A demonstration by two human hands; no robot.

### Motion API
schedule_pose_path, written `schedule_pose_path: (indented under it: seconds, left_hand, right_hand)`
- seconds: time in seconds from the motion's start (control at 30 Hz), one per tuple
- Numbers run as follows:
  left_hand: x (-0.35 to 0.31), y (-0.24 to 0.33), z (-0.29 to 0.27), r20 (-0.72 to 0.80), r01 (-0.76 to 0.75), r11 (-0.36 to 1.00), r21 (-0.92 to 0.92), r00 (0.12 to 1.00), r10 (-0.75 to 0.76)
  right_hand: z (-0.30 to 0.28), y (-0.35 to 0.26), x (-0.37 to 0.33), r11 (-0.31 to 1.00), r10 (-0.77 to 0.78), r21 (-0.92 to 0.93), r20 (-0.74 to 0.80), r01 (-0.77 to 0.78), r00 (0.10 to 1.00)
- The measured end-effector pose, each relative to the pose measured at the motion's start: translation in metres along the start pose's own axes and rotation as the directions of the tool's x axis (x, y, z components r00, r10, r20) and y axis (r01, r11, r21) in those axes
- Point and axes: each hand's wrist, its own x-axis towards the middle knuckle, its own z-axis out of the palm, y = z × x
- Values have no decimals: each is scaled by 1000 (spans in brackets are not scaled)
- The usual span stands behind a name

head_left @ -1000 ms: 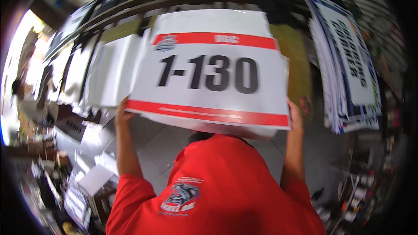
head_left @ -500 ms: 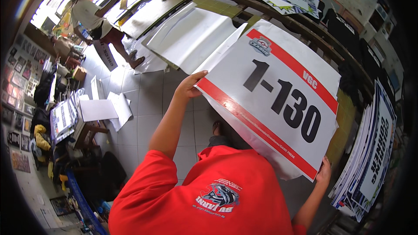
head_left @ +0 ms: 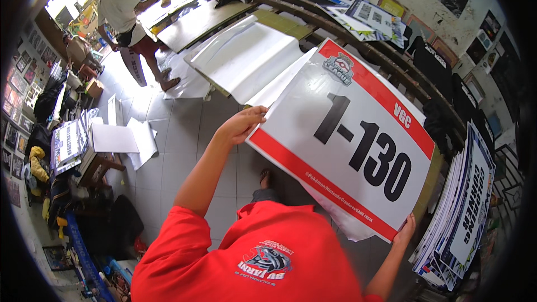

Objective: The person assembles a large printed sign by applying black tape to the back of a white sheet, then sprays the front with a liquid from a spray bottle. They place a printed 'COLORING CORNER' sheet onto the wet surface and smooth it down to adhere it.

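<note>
The person in the red shirt holds a large white rectangular sign board with red bands and black digits in front of the body, above the grey tiled floor. The board is tilted, with its upper corner to the top and its lower corner to the right.

The left hand takes the board at its left edge; the fingers curl over the edge, so the grip is closed on the board. The right hand supports the board at its lower right corner; the fingers lie against the edge and grasp it there. More thin white sheets lie behind the board, and a part of them shows under its lower edge.

Behind the board, large white blank panels lean on a long wooden rack. To the right, a stack of printed sign boards stands on edge, just beside the held board.

On the left, loose white sheets lie on the floor, near a low wooden stool with printed boards on it. Far at the top left, another person in a white shirt stands beside a table, well apart from the held board.
</note>
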Motion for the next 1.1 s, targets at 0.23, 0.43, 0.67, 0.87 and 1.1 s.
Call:
schedule_pose_path:
  seconds: [0.23, 0.43, 0.67, 0.87, 1.1]
  left_hand:
    - [3, 37, -4, 83, -20, 980, 198, 997, 4]
    - [50, 106, 19, 152, -192, 926, 324, 977, 149]
    - [25, 133, 36, 238, -296, 732, 613, 953, 186]
    - [-13, 152, -74, 393, -101, 991, -84, 911, 126]
    - [-100, 170, -84, 234, -169, 961, -220, 947, 220]
  right_hand:
    - [9, 4, -17, 982, -186, -10, -135, 187, 973]
    - [25, -8, -35, 964, -231, 138, 2, 229, 973]
    - [44, 21, -81, 909, -391, 76, -177, 409, 903]
    - [83, 49, -162, 934, -336, 124, -4, 334, 942]
    - [112, 79, -216, 950, -294, 122, 56, 286, 954]
